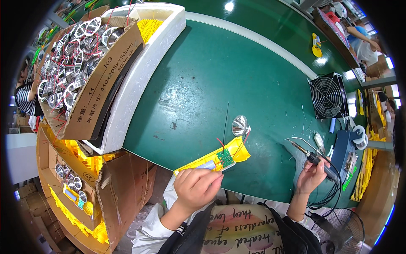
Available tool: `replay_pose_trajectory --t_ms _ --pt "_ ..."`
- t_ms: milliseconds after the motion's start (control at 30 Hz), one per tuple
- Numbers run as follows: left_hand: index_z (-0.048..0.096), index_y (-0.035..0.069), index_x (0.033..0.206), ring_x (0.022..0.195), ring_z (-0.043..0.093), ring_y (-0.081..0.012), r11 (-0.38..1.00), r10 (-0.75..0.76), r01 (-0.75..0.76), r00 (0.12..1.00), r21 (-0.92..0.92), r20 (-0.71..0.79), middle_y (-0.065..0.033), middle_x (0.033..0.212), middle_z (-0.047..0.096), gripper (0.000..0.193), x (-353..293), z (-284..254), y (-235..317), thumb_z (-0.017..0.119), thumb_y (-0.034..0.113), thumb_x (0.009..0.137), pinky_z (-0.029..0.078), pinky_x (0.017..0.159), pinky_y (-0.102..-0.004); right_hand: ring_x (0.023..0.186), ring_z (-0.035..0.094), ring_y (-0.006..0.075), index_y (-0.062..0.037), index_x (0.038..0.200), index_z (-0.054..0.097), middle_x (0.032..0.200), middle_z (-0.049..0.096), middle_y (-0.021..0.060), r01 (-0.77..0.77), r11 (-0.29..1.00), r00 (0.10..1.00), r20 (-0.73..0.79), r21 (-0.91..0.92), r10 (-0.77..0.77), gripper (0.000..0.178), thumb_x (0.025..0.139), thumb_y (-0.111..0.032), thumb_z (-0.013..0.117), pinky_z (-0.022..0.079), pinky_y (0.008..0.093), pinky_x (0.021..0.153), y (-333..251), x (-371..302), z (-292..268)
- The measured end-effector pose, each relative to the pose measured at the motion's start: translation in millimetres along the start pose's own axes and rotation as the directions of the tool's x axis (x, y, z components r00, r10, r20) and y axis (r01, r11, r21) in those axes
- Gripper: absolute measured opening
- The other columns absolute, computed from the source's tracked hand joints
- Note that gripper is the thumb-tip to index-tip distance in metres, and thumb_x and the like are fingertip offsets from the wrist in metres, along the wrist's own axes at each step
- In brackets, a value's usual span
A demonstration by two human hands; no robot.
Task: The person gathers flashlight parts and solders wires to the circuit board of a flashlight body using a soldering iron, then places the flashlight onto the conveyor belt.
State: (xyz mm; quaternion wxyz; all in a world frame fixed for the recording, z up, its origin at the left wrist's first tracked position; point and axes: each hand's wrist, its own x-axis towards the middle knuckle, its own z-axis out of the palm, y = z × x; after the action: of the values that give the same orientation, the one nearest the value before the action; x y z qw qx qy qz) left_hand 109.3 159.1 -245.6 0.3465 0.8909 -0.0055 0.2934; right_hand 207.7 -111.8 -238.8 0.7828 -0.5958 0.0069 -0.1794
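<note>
While the yellow casing [211,163] is pinned under the closed left hand [195,186], the soldering iron [311,155] is gripped in the right hand [311,175], held clear of the board [225,157], joints seemingly undone.

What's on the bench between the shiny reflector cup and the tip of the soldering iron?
In the head view, nothing but bare green table lies between the reflector cup and the soldering iron, held in the right hand.
</note>
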Motion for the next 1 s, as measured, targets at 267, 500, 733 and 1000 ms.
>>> replay_pose_trajectory --t_ms 267,500,733,1000 --pt "0.059 0.014 0.073 0.052 0.048 -0.0129 0.996 0.076 -0.074 0.996 0.059 -0.037 0.0036 0.065 0.052 0.019 0.2 2.6 -7.0 0.068 0.012 0.056 0.034 0.046 -0.0252 0.058 0.043 0.0089 -0.0092 0.089 0.041 0.075 0.050 0.0030 -0.039 0.993 0.999 -0.001 0.107 0.039 0.011 0.083 -0.014 0.049 0.035 0.0199 0.053 9.8 5.1 -12.1" --pt "0.059 0.015 0.073 0.051 0.048 -0.0124 0.994 0.081 -0.077 0.995 0.071 -0.058 0.0040 0.064 0.051 0.019 4.5 3.5 -10.9 0.068 0.011 0.057 0.033 0.046 -0.0249 0.059 0.042 0.0084 -0.0088 0.087 0.041 0.073 0.050 0.0034 -0.004 0.986 0.989 -0.142 0.167 0.028 0.008 0.085 -0.014 0.046 0.035 0.0203 0.054 11.5 8.4 -16.1" --pt "0.059 0.015 0.073 0.052 0.048 -0.0123 0.993 0.080 -0.075 0.996 0.090 -0.048 0.0040 0.064 0.051 0.019 5.2 3.7 -10.8 0.068 0.010 0.057 0.034 0.047 -0.0249 0.060 0.044 0.0106 -0.0061 0.085 0.044 0.074 0.052 0.0045 0.000 0.974 0.996 -0.085 0.225 0.019 0.010 0.086 -0.016 0.045 0.036 0.0215 0.054 8.3 9.9 -15.9" --pt "0.059 0.015 0.073 0.052 0.048 -0.0129 0.993 0.086 -0.081 0.995 0.089 -0.046 0.0041 0.064 0.051 0.019 5.0 3.2 -10.0 0.069 0.011 0.057 0.034 0.047 -0.0255 0.057 0.046 0.0091 -0.0061 0.089 0.044 0.072 0.054 0.0055 -0.003 0.982 0.980 -0.194 0.187 0.040 0.014 0.086 -0.019 0.045 0.036 0.0189 0.051 11.0 9.2 -11.6"
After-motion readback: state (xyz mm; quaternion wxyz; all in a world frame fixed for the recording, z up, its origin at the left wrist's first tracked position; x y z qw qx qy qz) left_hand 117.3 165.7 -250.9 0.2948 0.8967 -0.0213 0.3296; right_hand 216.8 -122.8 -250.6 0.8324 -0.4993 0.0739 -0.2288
